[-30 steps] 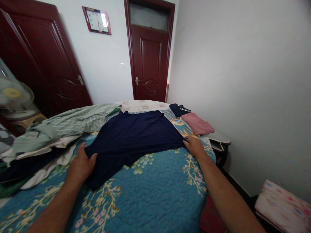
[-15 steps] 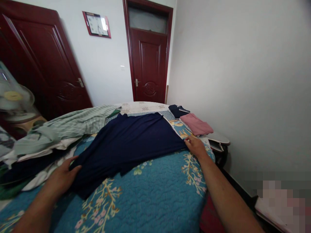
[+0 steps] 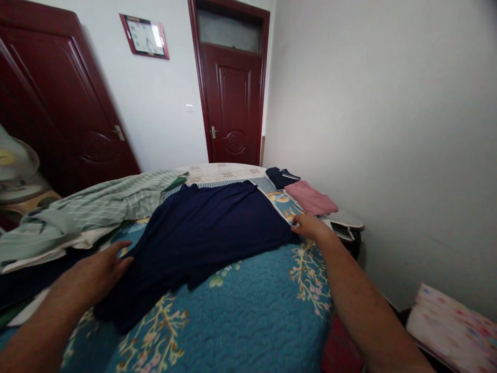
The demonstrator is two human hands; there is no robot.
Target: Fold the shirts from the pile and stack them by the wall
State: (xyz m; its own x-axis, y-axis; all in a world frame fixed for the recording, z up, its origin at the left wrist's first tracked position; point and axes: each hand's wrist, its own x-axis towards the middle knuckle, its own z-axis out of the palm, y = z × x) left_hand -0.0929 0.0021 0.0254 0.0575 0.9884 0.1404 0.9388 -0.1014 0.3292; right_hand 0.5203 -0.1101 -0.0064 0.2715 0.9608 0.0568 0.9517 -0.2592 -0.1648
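A dark navy garment (image 3: 209,223) lies spread over the teal floral quilt (image 3: 248,311) in the middle of the view. At its lower left edge is my left hand (image 3: 104,272), with thumb and forefinger apart and nothing visible between them; some of its other fingers are hidden. My right hand (image 3: 308,227) is at the garment's right corner, thumb and forefinger bent close together near the cloth. Whether that hand still grips the edge cannot be made out.
Rumpled clothes, with a striped green one (image 3: 128,194) on top, lie at the left. A folded pink cloth (image 3: 310,198) and a folded dark cloth (image 3: 281,177) sit at the back right. A floral-patterned item (image 3: 450,324) is at the lower right.
My left hand has loosened, and the navy garment's left end now lies lower on the quilt. My right hand has lifted slightly at the corner. The view has shifted a little to the right.
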